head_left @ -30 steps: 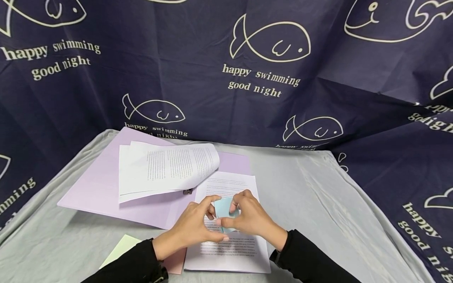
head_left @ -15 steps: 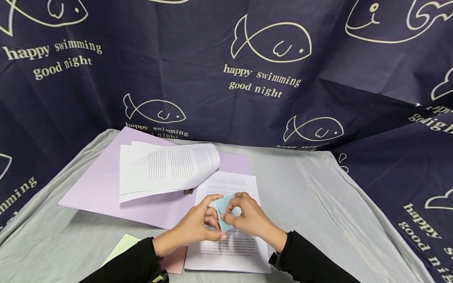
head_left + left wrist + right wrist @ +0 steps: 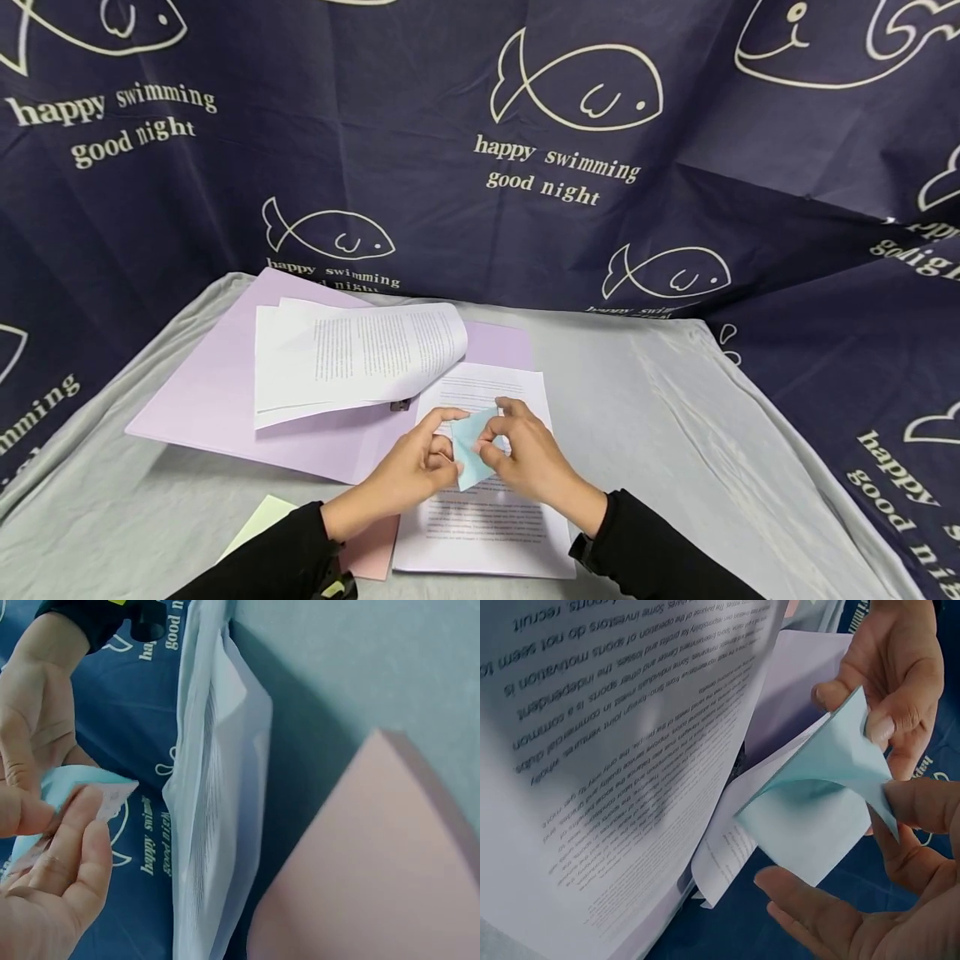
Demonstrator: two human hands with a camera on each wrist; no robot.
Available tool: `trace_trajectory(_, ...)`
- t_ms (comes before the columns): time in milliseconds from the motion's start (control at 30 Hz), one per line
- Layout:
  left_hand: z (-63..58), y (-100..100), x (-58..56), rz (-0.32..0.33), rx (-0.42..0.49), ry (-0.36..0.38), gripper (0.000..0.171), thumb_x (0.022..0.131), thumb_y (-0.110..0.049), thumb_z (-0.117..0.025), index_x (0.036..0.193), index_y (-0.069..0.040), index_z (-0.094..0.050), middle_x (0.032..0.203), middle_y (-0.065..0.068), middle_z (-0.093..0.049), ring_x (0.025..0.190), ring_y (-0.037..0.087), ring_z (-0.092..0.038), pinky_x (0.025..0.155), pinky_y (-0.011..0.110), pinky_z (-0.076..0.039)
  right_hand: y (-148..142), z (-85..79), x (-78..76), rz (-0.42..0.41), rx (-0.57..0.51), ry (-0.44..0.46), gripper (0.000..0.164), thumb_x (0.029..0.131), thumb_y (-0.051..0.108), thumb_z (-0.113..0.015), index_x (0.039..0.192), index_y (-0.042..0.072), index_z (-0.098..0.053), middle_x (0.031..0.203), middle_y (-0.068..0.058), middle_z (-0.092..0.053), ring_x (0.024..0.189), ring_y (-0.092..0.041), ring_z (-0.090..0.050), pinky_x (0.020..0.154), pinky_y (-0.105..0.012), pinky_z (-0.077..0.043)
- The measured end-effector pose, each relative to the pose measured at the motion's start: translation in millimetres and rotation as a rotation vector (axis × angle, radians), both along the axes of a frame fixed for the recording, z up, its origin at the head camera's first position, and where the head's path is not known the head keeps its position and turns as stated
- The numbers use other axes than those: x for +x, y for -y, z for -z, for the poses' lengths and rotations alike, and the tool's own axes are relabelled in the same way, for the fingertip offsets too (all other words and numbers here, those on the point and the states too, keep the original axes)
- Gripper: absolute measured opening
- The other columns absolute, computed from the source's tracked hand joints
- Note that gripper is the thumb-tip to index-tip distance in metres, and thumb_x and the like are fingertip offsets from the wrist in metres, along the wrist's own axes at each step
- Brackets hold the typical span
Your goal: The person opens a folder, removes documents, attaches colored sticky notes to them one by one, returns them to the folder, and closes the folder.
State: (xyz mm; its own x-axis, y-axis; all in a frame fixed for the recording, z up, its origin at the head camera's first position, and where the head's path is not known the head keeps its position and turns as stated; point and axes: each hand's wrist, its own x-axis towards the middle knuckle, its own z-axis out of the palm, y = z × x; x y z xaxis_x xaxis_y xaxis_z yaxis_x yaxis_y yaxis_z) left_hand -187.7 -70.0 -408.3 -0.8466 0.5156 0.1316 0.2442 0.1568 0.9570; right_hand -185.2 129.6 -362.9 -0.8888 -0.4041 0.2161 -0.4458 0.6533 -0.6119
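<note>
Blue note pad: a pale-blue square paper pad [image 3: 465,454] was held over the printed page, between both hands; one sheet curled up from the rest.
Left hand: the bare left hand [image 3: 408,471], at nine o'clock of the pad, gripped its edge between thumb and fingers.
Right hand: the bare right hand [image 3: 534,457], at three o'clock, pinched a corner of the curled sheet.
Printed page: a white paper stack with black print [image 3: 487,537] lay beneath the hands.
Turned sheets: white printed sheets [image 3: 352,354], at ten o'clock, were bent over a lilac folder [image 3: 202,392].
Clip: a small dark clip [image 3: 400,406] sat at ten o'clock.
Coloured papers: a flat pink pad [image 3: 373,546] lay toward eight o'clock, pale-green paper [image 3: 258,523] farther out.
</note>
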Motion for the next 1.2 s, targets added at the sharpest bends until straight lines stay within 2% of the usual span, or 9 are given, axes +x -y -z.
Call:
trace_trajectory(133, 0.7, 2.4, 1.1, 0.012, 0.028, 0.018, 0.063, 0.085, 0.009, -0.056, 0.145, 0.002, -0.039, 0.077, 0.002, -0.061, 0.065, 0.005, -0.061, 0.065, 0.020, -0.052, -1.8, 0.4, -0.5, 0.018, -0.009, -0.021, 0.020, 0.091, 0.004, -0.071, 0.074, 0.011, -0.064, 0.135, -0.032, -0.057, 0.128, -0.049, -0.053, 0.098, -0.068, -0.046)
trace_trajectory(267, 1.6, 4.3, 2.6, 0.019, 0.050, 0.031, 0.061, 0.086, 0.010, -0.055, 0.145, 0.003, -0.039, 0.080, 0.006, -0.062, 0.066, 0.016, -0.069, 0.066, 0.030, -0.059, -4.8, 0.9, -2.6, 0.036, -0.020, -0.050, 0.019, 0.092, 0.007, -0.072, 0.074, 0.011, -0.065, 0.123, -0.024, -0.060, 0.119, -0.041, -0.055, 0.093, -0.055, -0.049)
trace_trajectory(433, 1.3, 5.4, 3.6, 0.013, 0.064, 0.056, 0.062, 0.086, 0.009, -0.058, 0.145, 0.005, -0.038, 0.079, 0.009, -0.063, 0.064, 0.019, -0.069, 0.067, 0.034, -0.061, -10.3, 1.9, -7.2, 0.056, -0.021, -0.042, 0.015, 0.092, 0.009, -0.072, 0.078, 0.009, -0.068, 0.101, -0.010, -0.059, 0.096, -0.024, -0.052, 0.080, -0.031, -0.043)
trace_trajectory(567, 1.0, 6.3, 4.3, 0.021, 0.075, 0.067, 0.063, 0.086, 0.010, -0.058, 0.145, 0.007, -0.036, 0.078, 0.009, -0.063, 0.063, 0.015, -0.066, 0.066, 0.030, -0.060, -14.5, 2.8, -12.4, 0.033, -0.020, -0.012, 0.012, 0.094, 0.010, -0.070, 0.083, 0.006, -0.070, 0.079, -0.002, -0.058, 0.070, -0.009, -0.047, 0.063, -0.021, -0.037)
trace_trajectory(700, 1.5, 6.7, 4.7, 0.032, 0.074, 0.066, 0.064, 0.086, 0.010, -0.058, 0.146, 0.007, -0.035, 0.078, 0.011, -0.064, 0.062, 0.013, -0.066, 0.066, 0.032, -0.060, -17.3, 3.8, -17.3, 0.022, -0.028, 0.029, 0.013, 0.095, 0.012, -0.069, 0.084, 0.004, -0.069, 0.065, 0.003, -0.050, 0.055, -0.001, -0.038, 0.052, -0.019, -0.032)
trace_trajectory(833, 2.4, 7.1, 5.2, 0.035, 0.074, 0.063, 0.064, 0.086, 0.010, -0.058, 0.146, 0.008, -0.036, 0.078, 0.012, -0.064, 0.062, 0.014, -0.065, 0.066, 0.034, -0.060, -18.8, 5.0, -20.7, 0.035, -0.031, 0.044, 0.014, 0.095, 0.013, -0.069, 0.083, 0.004, -0.068, 0.062, 0.004, -0.047, 0.055, -0.001, -0.038, 0.052, -0.019, -0.031)
trace_trajectory(1200, 4.9, 7.9, 5.7, 0.018, 0.028, 0.028, 0.059, 0.087, 0.010, -0.058, 0.143, 0.004, -0.042, 0.077, 0.008, -0.065, 0.061, 0.011, -0.062, 0.061, 0.025, -0.054, -22.2, 5.9, -26.3, 0.068, -0.042, 0.081, 0.015, 0.095, 0.012, -0.069, 0.082, 0.003, -0.068, 0.061, 0.004, -0.047, 0.055, -0.004, -0.039, 0.052, -0.019, -0.032)
